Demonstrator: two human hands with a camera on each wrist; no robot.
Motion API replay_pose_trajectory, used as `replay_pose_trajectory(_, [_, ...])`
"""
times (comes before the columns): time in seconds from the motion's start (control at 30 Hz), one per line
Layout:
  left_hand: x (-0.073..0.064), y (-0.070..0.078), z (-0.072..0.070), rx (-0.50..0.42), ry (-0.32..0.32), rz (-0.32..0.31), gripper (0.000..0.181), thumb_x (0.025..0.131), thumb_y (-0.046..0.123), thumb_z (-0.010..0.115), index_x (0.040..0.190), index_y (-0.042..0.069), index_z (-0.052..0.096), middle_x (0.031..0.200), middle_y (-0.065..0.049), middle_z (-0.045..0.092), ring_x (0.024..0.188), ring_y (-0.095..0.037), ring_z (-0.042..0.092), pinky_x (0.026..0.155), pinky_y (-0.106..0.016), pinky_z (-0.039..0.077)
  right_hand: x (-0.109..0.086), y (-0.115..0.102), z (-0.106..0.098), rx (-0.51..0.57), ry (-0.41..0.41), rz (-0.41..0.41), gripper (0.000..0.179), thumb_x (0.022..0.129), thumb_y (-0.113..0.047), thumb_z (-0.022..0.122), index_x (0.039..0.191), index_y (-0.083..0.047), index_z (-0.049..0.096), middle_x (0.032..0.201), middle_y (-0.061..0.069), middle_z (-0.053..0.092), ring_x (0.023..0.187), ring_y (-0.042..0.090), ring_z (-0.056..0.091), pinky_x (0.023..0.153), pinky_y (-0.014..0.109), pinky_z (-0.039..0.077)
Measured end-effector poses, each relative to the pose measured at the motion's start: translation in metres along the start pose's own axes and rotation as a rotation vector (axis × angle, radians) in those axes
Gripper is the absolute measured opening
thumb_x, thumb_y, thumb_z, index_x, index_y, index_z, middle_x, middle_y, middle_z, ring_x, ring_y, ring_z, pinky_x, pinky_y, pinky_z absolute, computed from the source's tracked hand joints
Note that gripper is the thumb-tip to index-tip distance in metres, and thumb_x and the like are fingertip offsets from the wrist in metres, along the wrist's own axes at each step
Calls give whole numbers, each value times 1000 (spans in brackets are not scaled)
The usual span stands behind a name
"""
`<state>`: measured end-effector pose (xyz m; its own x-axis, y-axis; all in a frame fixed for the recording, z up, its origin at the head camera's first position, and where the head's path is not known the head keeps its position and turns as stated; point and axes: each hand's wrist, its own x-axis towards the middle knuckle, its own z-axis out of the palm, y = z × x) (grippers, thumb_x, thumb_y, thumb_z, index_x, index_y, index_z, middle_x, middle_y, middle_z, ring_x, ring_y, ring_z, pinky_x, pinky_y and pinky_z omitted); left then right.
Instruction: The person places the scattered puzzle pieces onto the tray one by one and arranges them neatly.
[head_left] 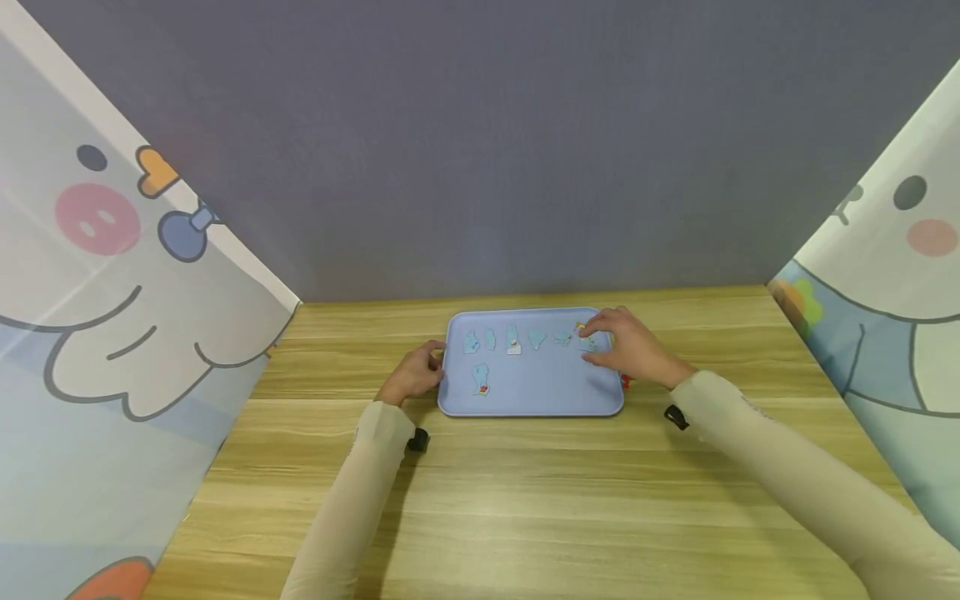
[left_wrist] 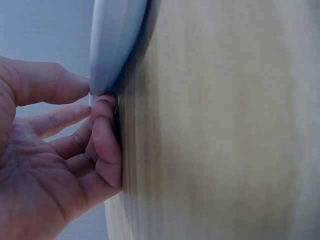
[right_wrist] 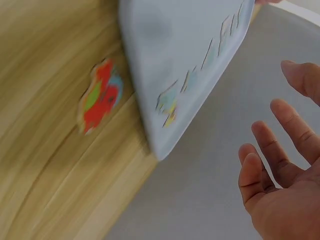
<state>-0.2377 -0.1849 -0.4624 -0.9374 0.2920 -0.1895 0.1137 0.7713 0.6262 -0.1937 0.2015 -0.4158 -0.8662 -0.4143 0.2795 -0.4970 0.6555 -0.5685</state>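
A pale blue tray point(head_left: 540, 392) lies on the table, its bare surface also showing in the right wrist view. Several flat, light-blue, irregular puzzle-like pieces point(head_left: 513, 340) form a row along its far side, with one more piece point(head_left: 481, 379) below the row's left end. At the tray's left edge, my left hand point(head_left: 416, 371) pinches the rim, thumb on top and curled fingers against the underside. Over the tray's right end is my right hand point(head_left: 630, 346), fingers spread and apart, holding nothing visible. It partly hides the rightmost pieces.
A red piece with green and blue parts point(right_wrist: 100, 97) lies on the wooden table point(head_left: 525, 500) just right of the tray. A grey panel point(head_left: 480, 167) stands behind the table. Cartoon-printed sheets point(head_left: 97, 333) flank both sides.
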Motion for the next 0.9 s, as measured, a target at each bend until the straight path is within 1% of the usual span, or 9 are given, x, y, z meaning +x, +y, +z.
replay_pose_trajectory(0.13, [0,-2,1,-1,-1,7,55,86,4,61,138,5,43,96,-14,60,81,-23,58,71,-34,50,-9,10,-9,-16,17,37,30,72,-10,81,99,-5,70,108,11,61,105,31,46,88,48,38])
replay_pose_trajectory(0.33, [0,-3,1,7,8,16,54,86,5,61,137,5,44,96,-14,61,82,-24,59,71,-34,50,-24,34,-20,-37,14,95,32,74,-8,79,104,-1,68,107,13,61,103,35,47,87,52,38])
replay_pose_trajectory(0.43, [1,-3,1,9,11,15,54,86,5,61,137,6,44,97,-15,61,83,-25,59,72,-35,50,-32,45,-25,-46,-4,129,33,76,-7,78,106,0,67,108,15,61,103,37,47,86,53,38])
replay_pose_trajectory(0.5, [1,-3,1,11,10,13,54,86,5,61,137,6,44,97,-15,61,84,-25,59,73,-36,50,-36,52,-27,-48,-34,148,34,76,-6,78,107,2,66,108,17,61,102,39,47,88,55,37])
replay_pose_trajectory(0.6, [1,-2,1,13,6,5,54,86,5,61,137,6,44,98,-15,61,84,-24,59,73,-35,50,-43,58,-24,-50,-97,161,36,75,-6,78,108,3,66,108,18,61,100,39,48,88,54,38])
replay_pose_trajectory(0.67, [1,-1,1,11,2,0,54,87,5,61,138,6,43,98,-15,61,84,-24,59,73,-35,50,-47,62,-18,-69,-125,156,38,73,-8,80,107,2,67,107,17,62,99,37,49,88,52,38])
replay_pose_trajectory(0.7, [1,-1,1,9,1,-1,54,87,5,61,138,6,43,98,-15,61,84,-24,59,72,-35,50,-48,64,-15,-79,-132,148,38,73,-9,80,107,2,67,105,15,63,97,35,49,85,50,40])
replay_pose_trajectory(0.8, [0,-1,1,5,-1,-3,54,87,5,61,138,6,43,99,-16,61,84,-24,59,72,-34,50,-52,67,-6,-104,-122,113,39,70,-13,83,104,0,68,100,12,63,94,32,49,83,47,38])
replay_pose_trajectory(0.9, [0,0,1,5,1,0,54,87,5,61,138,5,43,99,-16,61,85,-25,59,73,-35,50,-53,66,0,-111,-99,86,40,68,-18,84,100,0,69,95,11,63,91,32,49,81,46,37])
